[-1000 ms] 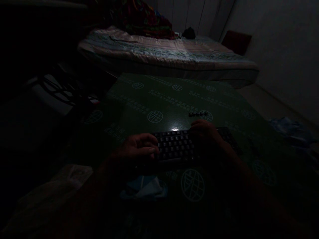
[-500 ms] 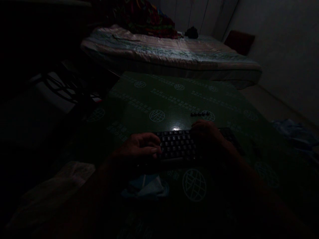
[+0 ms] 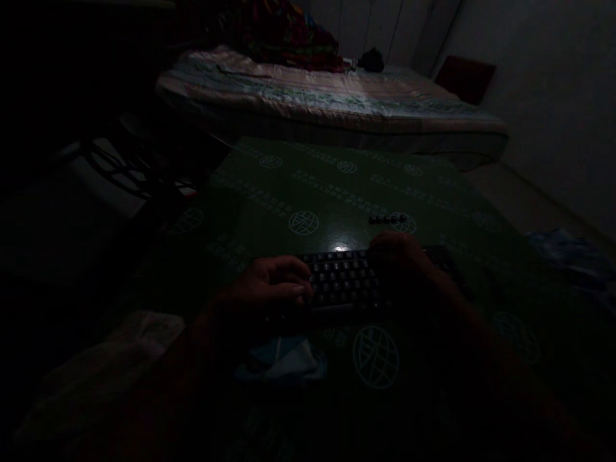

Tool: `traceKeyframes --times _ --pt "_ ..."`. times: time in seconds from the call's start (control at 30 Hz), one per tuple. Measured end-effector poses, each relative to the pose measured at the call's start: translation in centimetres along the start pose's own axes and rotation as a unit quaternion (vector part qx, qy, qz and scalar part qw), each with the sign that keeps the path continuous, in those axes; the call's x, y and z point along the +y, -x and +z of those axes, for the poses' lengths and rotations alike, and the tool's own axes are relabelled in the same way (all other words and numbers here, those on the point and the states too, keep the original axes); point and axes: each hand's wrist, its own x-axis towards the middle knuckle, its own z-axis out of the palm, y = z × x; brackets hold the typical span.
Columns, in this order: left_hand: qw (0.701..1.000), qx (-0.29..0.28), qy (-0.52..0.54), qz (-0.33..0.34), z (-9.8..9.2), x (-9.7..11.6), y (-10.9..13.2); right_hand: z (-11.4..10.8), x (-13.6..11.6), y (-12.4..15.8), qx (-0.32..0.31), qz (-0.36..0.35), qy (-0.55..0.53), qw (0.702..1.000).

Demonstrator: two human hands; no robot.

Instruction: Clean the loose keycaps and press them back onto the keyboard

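Note:
A black computer keyboard (image 3: 341,279) lies on the green table, its pale key markings faintly visible in the dim light. My left hand (image 3: 276,282) is wrapped over the keyboard's left end, fingers bent and thumb resting by the keys. Over the keys to the right of the middle sits my right hand (image 3: 397,253), its fingers curled together; anything between them is hidden in shadow. Just beyond that hand, several small black pieces that look like keycaps (image 3: 387,219) stand in a row. A crumpled blue and white cloth (image 3: 289,359) lies in front of the keyboard.
The green table (image 3: 250,221) carries pale globe prints and lettering. A bed (image 3: 298,96) with striped bedding stands behind it. To the left is a dark spoked wheel (image 3: 115,170); a fabric heap (image 3: 572,256) lies low on the right.
Both hands hold nearly the same positions on the keyboard. The view has shifted very slightly, and the picture is a little darker.

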Motion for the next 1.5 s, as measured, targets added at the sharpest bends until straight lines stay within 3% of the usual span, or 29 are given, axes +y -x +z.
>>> traceKeyframes --times 0.5,0.77,1.13,1.5 --pt "1.000 -0.002 -0.003 -0.005 -0.1 -0.1 0.0 -0.6 -1.3 0.0 -0.033 0.044 0.020 0.998" --pt "1.000 0.002 -0.005 0.000 0.0 -0.3 0.1 -0.7 -1.2 0.4 -0.040 0.064 -0.031 0.997" --pt "1.000 -0.001 -0.018 -0.006 -0.3 -0.3 0.0 -1.0 -1.2 -0.5 -0.066 0.018 0.065 0.996" --pt "1.000 -0.003 -0.016 -0.008 -0.1 0.0 0.0 -1.1 -0.9 -1.3 -0.128 -0.046 0.187 0.973"
